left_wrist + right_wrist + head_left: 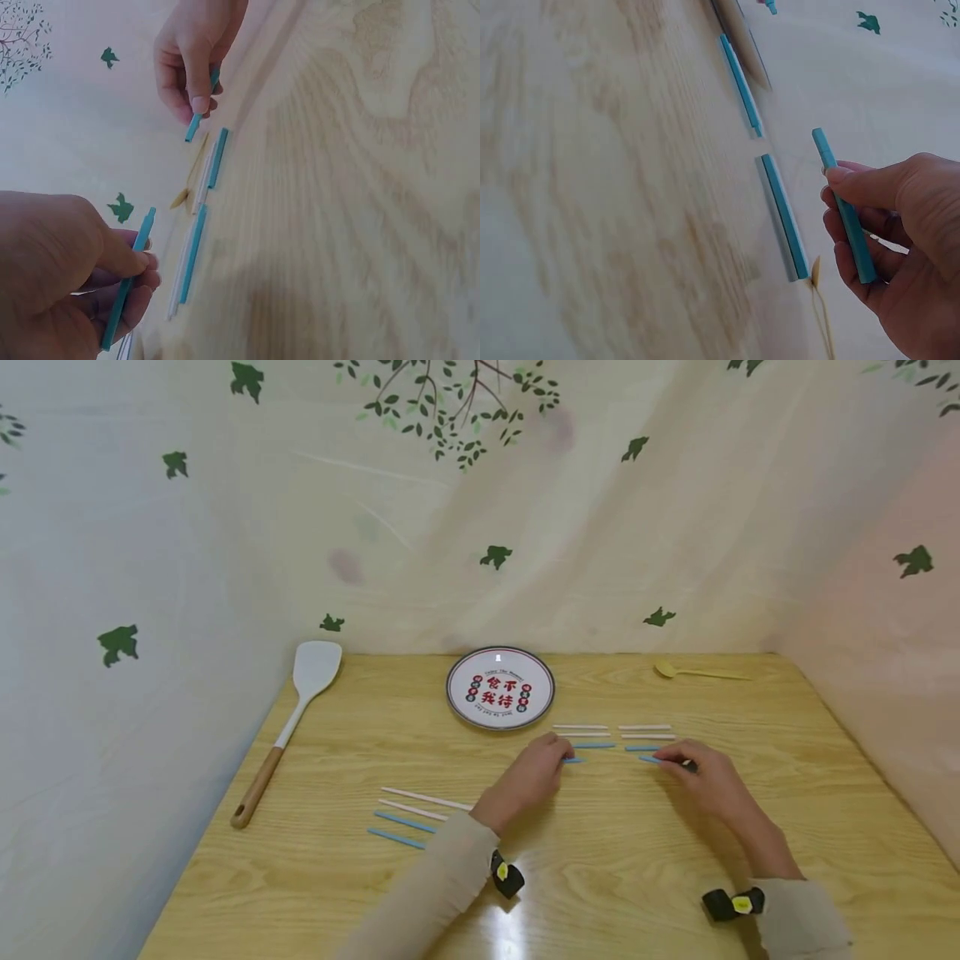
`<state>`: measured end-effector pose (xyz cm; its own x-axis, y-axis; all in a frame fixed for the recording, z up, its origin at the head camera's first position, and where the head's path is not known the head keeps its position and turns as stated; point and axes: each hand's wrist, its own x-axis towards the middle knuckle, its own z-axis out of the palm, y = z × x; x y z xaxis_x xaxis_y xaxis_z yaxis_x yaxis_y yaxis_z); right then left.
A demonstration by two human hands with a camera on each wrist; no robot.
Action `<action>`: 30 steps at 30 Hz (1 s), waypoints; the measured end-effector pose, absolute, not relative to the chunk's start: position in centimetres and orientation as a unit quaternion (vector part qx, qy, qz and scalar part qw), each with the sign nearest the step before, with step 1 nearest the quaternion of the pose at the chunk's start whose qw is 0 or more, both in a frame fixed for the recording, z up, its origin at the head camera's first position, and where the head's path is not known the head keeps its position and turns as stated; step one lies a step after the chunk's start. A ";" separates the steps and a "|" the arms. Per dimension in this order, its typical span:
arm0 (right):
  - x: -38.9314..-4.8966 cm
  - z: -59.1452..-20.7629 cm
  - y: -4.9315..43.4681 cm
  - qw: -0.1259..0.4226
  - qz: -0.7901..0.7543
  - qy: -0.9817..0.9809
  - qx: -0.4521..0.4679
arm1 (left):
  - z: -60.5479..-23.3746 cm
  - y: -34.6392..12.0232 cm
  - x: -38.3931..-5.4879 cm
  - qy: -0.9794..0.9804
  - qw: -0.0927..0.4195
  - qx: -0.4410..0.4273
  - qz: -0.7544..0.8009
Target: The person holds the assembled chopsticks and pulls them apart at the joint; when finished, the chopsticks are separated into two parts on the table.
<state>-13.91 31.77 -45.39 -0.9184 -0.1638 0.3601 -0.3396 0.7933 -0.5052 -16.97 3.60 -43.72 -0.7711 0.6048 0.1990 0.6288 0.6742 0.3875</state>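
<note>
My left hand (527, 781) pinches a short blue chopstick half (120, 304) between thumb and fingers; a narrow peg shows at its far end in the left wrist view. My right hand (708, 778) grips another blue chopstick half (850, 223), its plain end toward the left hand. The two held halves are apart, above the table. Just beyond the hands, a left blue half (595, 745) and a right blue half (642, 747) lie end to end with a gap between. Behind them are white halves (647, 727) in two short columns.
Longer white and blue chopsticks (397, 838) lie at left, partly hidden by the left forearm. A plate with red lettering (501, 714) stands at the back, by the cloth wall. A white spatula with a wooden handle (317, 668) lies far left, a small yellow spoon (701, 673) back right.
</note>
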 end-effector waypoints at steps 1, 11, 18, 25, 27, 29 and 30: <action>-14.0 -45.4 31.9 0.150 0.291 -0.936 0.133 | -43.8 3.8 -16.9 -0.916 0.030 -0.336 -0.219; -14.2 -45.9 32.8 0.122 0.297 -0.941 0.104 | -44.2 6.1 -16.3 -0.930 0.004 -0.296 -0.216; -14.3 -46.2 33.3 0.110 0.308 -0.940 0.101 | -44.7 7.8 -15.6 -0.942 -0.030 -0.238 -0.234; -14.5 -46.5 33.6 0.084 0.305 -0.944 0.097 | -45.5 8.8 -15.6 -0.946 -0.027 -0.219 -0.238; -14.7 -46.5 33.6 0.075 0.304 -0.945 0.096 | -45.8 9.0 -15.8 -0.945 -0.023 -0.216 -0.244; -14.9 -46.5 33.7 0.070 0.303 -0.945 0.099 | -46.1 9.2 -15.9 -0.945 -0.017 -0.213 -0.249; -15.0 -46.6 33.7 0.066 0.302 -0.946 0.100 | -46.2 9.3 -15.9 -0.945 -0.012 -0.211 -0.249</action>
